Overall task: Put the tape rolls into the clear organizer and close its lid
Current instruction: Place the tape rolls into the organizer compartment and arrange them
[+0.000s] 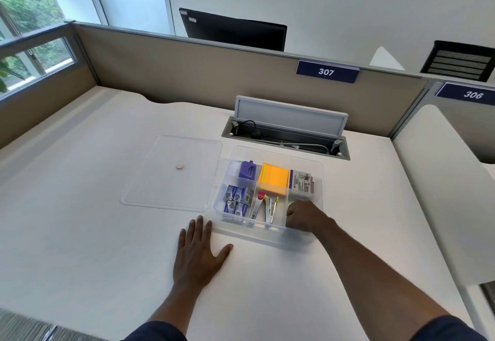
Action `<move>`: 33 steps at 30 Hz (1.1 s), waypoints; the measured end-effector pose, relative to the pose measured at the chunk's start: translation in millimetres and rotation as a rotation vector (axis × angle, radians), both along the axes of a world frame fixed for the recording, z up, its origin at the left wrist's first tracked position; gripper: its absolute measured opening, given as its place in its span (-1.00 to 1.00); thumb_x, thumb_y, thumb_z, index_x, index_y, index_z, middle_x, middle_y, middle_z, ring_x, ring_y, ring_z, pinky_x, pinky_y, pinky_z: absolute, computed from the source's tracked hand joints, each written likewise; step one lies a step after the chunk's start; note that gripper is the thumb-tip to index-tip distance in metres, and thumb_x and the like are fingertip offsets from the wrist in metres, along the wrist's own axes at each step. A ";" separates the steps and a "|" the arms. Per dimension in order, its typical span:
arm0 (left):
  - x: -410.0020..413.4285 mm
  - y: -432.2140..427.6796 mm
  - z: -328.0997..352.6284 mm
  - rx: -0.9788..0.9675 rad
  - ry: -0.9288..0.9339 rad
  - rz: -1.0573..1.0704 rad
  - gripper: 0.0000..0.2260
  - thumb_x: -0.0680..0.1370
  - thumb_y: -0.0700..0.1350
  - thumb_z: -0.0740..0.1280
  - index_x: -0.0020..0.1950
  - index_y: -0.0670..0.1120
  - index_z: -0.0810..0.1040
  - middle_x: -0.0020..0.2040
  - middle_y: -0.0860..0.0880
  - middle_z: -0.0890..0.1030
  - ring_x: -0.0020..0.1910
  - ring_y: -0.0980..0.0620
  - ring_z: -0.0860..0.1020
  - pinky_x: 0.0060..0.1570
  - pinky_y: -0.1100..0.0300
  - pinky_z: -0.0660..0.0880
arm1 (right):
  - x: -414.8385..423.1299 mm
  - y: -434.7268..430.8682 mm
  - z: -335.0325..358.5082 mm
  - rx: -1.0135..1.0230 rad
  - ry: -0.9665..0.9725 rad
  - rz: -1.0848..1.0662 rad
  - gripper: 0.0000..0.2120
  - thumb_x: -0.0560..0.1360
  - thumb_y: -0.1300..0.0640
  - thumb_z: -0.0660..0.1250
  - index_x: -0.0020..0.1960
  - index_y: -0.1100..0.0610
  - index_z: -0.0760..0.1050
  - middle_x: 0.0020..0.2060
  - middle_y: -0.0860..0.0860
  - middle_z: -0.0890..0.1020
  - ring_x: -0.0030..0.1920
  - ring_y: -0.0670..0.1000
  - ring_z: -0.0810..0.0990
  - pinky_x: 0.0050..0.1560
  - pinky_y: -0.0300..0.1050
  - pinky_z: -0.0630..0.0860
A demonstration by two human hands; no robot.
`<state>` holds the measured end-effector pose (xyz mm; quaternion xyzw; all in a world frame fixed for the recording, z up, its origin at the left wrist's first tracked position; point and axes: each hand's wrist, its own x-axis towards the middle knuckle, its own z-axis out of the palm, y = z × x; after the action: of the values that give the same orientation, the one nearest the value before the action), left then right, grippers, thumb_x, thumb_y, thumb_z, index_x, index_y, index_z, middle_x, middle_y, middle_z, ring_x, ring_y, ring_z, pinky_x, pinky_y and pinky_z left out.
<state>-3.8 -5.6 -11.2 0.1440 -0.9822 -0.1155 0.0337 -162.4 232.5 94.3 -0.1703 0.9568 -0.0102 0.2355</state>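
Observation:
The clear organizer [270, 236] sits open on the white desk, divided into compartments. Its clear lid [171, 196] lies flat on the desk to the left, with a small round knob in its middle. My right hand [304, 216] reaches into the front right compartment with the fingers curled down; a clear tape roll [293, 202] shows just above the knuckles, and most of it is hidden by the hand. My left hand [199, 253] rests flat on the desk, fingers spread, just left of the organizer's front corner. It holds nothing.
Inside the organizer are a purple sharpener [247, 170], orange sticky notes [273, 181], a labelled packet [301, 181], staple boxes [237, 200] and staplers [270, 208]. Behind it an open cable tray [286, 137] is sunk into the desk. A beige partition [187, 72] bounds the far edge.

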 end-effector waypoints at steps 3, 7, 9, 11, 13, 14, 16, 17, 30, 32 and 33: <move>0.2 -0.3 0.3 -0.007 -0.004 0.002 -0.18 0.44 0.48 -0.06 0.52 -0.04 0.19 0.56 -0.09 0.15 0.54 -0.06 0.05 0.51 -0.02 -0.02 | -0.8 -1.9 0.9 0.041 -0.001 0.031 -0.70 0.45 0.16 0.26 0.12 0.21 0.62 0.11 0.09 0.66 0.13 0.12 0.60 0.19 -0.08 0.54; 0.1 -0.4 0.7 -0.009 -0.002 -0.001 -0.18 0.44 0.48 -0.06 0.52 -0.04 0.18 0.56 -0.09 0.14 0.54 -0.06 0.05 0.50 -0.02 -0.02 | -0.8 -3.7 2.7 0.067 0.009 0.052 -0.69 0.48 0.18 0.24 0.16 0.20 0.60 0.17 0.09 0.63 0.18 0.12 0.58 0.23 -0.05 0.53; 0.7 -0.3 0.7 -0.011 -0.001 -0.001 -0.19 0.44 0.47 -0.06 0.52 -0.04 0.18 0.56 -0.09 0.14 0.54 -0.06 0.05 0.50 -0.02 -0.03 | -0.5 -4.1 2.5 0.066 0.000 0.043 -0.69 0.48 0.18 0.23 0.16 0.20 0.60 0.17 0.09 0.63 0.18 0.12 0.58 0.22 -0.06 0.53; 0.8 -0.1 0.8 -0.009 0.001 -0.002 -0.19 0.44 0.47 -0.06 0.51 -0.04 0.19 0.56 -0.09 0.15 0.54 -0.07 0.06 0.50 -0.02 -0.03 | -1.5 -3.7 0.5 0.053 -0.003 0.026 -0.70 0.47 0.17 0.24 0.14 0.21 0.60 0.15 0.10 0.63 0.16 0.13 0.59 0.20 -0.07 0.54; 0.2 0.1 1.1 -0.005 0.004 -0.001 -0.19 0.45 0.47 -0.05 0.51 -0.04 0.20 0.56 -0.09 0.15 0.54 -0.07 0.06 0.51 -0.02 -0.02 | -2.9 -2.5 -3.0 0.037 0.004 0.006 -0.71 0.46 0.13 0.26 0.10 0.22 0.62 0.11 0.12 0.65 0.12 0.15 0.61 0.15 -0.09 0.55; 0.2 0.1 1.1 -0.004 0.004 0.001 -0.19 0.45 0.47 -0.05 0.51 -0.04 0.20 0.56 -0.09 0.15 0.54 -0.07 0.06 0.51 -0.03 -0.01 | -3.3 -1.7 -4.7 0.031 0.010 0.000 -0.71 0.45 0.11 0.28 0.08 0.22 0.62 0.09 0.12 0.66 0.11 0.15 0.61 0.14 -0.09 0.55; 0.2 0.3 1.0 -0.008 -0.002 0.001 -0.19 0.44 0.47 -0.05 0.52 -0.04 0.18 0.56 -0.08 0.14 0.55 -0.06 0.05 0.51 -0.02 -0.02 | -3.7 -0.3 -8.4 0.016 0.030 -0.006 -0.71 0.44 0.09 0.30 0.07 0.20 0.63 0.07 0.11 0.67 0.09 0.14 0.62 0.13 -0.11 0.55; 0.4 0.2 0.9 -0.010 -0.003 0.002 -0.19 0.44 0.47 -0.06 0.52 -0.04 0.18 0.56 -0.08 0.13 0.55 -0.06 0.04 0.51 -0.01 -0.03 | -3.8 0.4 -10.4 0.007 0.046 -0.004 -0.71 0.44 0.09 0.30 0.06 0.20 0.64 0.06 0.10 0.68 0.08 0.13 0.63 0.12 -0.12 0.54; -0.4 -0.5 -1.2 -0.015 -0.015 0.007 -0.18 0.44 0.49 -0.08 0.51 -0.03 0.20 0.56 -0.08 0.16 0.54 -0.05 0.06 0.50 -0.02 0.00 | -7.3 2.1 -7.3 -0.001 0.014 -0.030 -0.68 0.44 0.07 0.31 0.12 0.20 0.61 0.11 0.10 0.65 0.10 0.13 0.62 0.00 -0.11 0.54; -0.4 -0.7 -1.4 -0.014 -0.016 0.005 -0.18 0.44 0.49 -0.09 0.51 -0.02 0.19 0.56 -0.08 0.15 0.55 -0.05 0.06 0.50 -0.01 -0.02 | -14.0 1.0 1.2 0.015 -0.037 -0.102 -0.65 0.46 0.11 0.28 0.19 0.21 0.57 0.14 0.13 0.63 0.09 0.15 0.64 -0.16 -0.08 0.58; -0.2 -0.6 -1.5 -0.013 -0.016 0.004 -0.18 0.44 0.49 -0.09 0.51 -0.02 0.19 0.56 -0.08 0.15 0.55 -0.05 0.06 0.50 -0.01 -0.02 | -18.7 1.5 6.3 -0.020 -0.055 -0.172 -0.67 0.47 0.13 0.26 0.18 0.23 0.57 0.11 0.16 0.64 0.06 0.17 0.65 -0.22 -0.08 0.57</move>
<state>-4.0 -6.2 -12.6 0.1469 -0.9829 -0.1080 0.0269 -181.1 234.0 100.6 -0.0895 0.9609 -0.0445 0.2581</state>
